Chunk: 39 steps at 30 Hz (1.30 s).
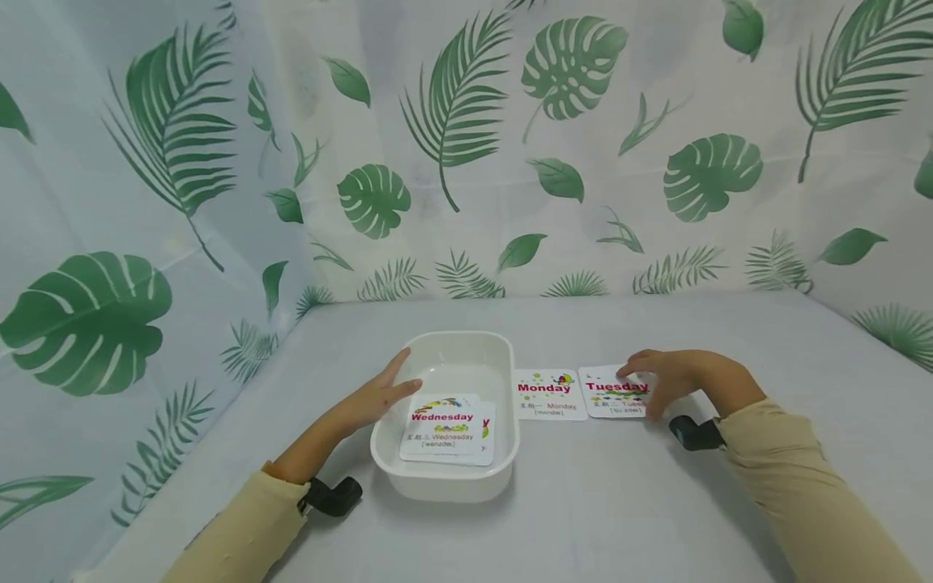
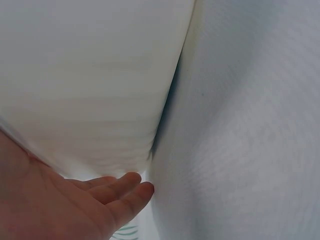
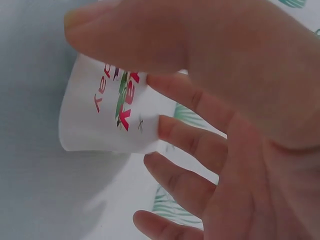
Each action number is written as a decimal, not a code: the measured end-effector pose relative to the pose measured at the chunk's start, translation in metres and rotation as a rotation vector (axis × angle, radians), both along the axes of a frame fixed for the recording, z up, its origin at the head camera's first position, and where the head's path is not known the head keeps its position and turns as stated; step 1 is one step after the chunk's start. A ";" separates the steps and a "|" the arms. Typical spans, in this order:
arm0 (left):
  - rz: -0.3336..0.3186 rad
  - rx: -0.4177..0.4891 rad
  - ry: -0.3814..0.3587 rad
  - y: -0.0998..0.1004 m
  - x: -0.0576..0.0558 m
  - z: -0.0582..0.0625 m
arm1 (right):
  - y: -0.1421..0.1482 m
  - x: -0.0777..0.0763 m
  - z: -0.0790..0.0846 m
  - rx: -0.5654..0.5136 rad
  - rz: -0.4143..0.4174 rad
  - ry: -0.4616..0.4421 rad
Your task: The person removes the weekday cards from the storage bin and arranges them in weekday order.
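At the left rim of a white plastic tub [image 1: 445, 486], my left hand [image 1: 372, 402] rests with thumb and index finger spread over the edge. Its other fingers [image 2: 120, 192] lie along the tub's outer wall in the left wrist view. Inside the tub, a Wednesday card [image 1: 445, 441] lies on top of another card, mostly covered. My right hand [image 1: 674, 376] is spread over the right end of a Tuesday card [image 1: 608, 402], fingertips at its top edge and thumb by its lower right corner. The right wrist view shows this card [image 3: 80, 125] partly behind the thumb.
A Monday card [image 1: 550, 405] lies between the tub and the Tuesday card, in line with it. A pale cloth covers the table [image 1: 583, 502]. Behind and at the left hangs a leaf-print curtain [image 1: 481, 227]. Black wrist cameras [image 1: 335, 495] sit at both cuffs.
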State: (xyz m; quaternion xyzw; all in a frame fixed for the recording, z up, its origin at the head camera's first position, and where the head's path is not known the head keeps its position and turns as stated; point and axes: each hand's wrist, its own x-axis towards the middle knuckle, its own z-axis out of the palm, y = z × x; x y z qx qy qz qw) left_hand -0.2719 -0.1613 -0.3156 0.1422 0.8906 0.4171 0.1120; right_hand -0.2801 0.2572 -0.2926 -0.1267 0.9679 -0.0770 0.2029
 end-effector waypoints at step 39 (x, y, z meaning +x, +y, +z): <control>0.019 0.024 -0.001 0.004 0.004 -0.002 | 0.004 -0.001 -0.011 -0.038 -0.065 -0.022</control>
